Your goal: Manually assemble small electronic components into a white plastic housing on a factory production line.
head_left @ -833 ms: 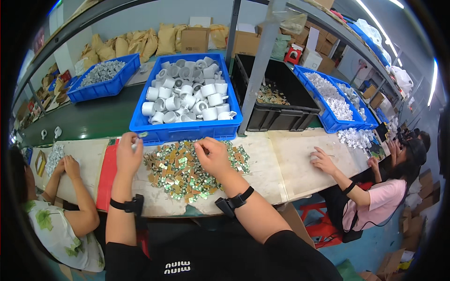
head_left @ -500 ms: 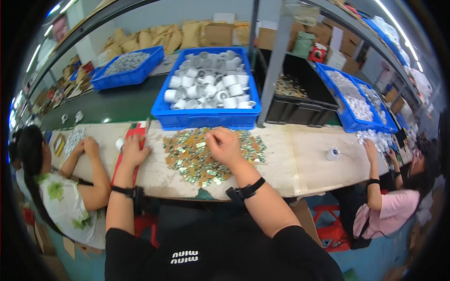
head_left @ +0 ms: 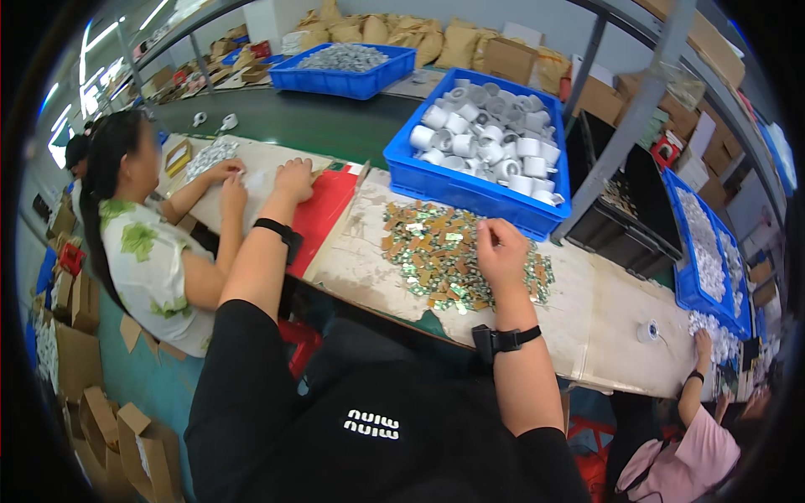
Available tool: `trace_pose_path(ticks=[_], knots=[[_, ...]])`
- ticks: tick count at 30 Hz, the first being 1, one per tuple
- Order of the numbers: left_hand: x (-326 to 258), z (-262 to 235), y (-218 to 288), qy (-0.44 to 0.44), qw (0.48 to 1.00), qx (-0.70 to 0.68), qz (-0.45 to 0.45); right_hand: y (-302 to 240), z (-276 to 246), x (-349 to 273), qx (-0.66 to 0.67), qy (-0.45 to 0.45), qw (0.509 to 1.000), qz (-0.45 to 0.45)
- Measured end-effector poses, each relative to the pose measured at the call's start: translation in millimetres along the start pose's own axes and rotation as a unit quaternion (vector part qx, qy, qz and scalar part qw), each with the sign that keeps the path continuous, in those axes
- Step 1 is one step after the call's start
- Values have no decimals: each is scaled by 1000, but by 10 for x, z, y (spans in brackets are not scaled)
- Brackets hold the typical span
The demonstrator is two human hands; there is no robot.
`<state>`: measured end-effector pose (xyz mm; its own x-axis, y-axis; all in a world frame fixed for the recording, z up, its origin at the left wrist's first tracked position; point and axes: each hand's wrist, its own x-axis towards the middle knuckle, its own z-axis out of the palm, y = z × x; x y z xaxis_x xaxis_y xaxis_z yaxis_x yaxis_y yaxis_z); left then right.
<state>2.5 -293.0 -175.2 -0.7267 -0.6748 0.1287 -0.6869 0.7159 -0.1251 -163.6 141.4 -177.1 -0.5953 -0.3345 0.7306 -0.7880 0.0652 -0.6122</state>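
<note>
My left hand (head_left: 293, 181) reaches over the far left corner of a red sheet (head_left: 329, 208) on the bench, its fingers bent down. Whatever those fingers hold, if anything, is hidden beneath them. Over the right part of a loose pile of small green and tan circuit boards (head_left: 436, 261) is my right hand (head_left: 503, 253). Its thumb and fingers are curled together, and anything pinched there is too small to make out. Behind the pile stands a blue crate (head_left: 478, 199) of white cylindrical plastic housings (head_left: 490, 151).
Left of me a co-worker (head_left: 147, 235) handles small white parts; another (head_left: 688, 453) works at far right. A metal shelf post (head_left: 629, 117) rises beside a black crate (head_left: 625, 239). One white housing (head_left: 648, 331) lies on the bench at right. More blue crates (head_left: 344, 80) stand behind.
The view has swung left, so the bench sits further right. My left hand has moved to the far edge of the red sheet, and the white housing beside it no longer shows. My right hand stays over the pile.
</note>
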Motion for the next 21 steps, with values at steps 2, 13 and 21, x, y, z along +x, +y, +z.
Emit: trace_pose_path(ticks=[2,13,21], knots=[[139,39,-165,-5,997,-38,63,-14,38,3,25,-30,999,-2],[158,-1138,1674,10,839,-479,258,909,-2891,-357,-542,235,744,312],[462,-881,2991,-116,959,-199,163,1364,-3405,-614,-536,69,660,522]])
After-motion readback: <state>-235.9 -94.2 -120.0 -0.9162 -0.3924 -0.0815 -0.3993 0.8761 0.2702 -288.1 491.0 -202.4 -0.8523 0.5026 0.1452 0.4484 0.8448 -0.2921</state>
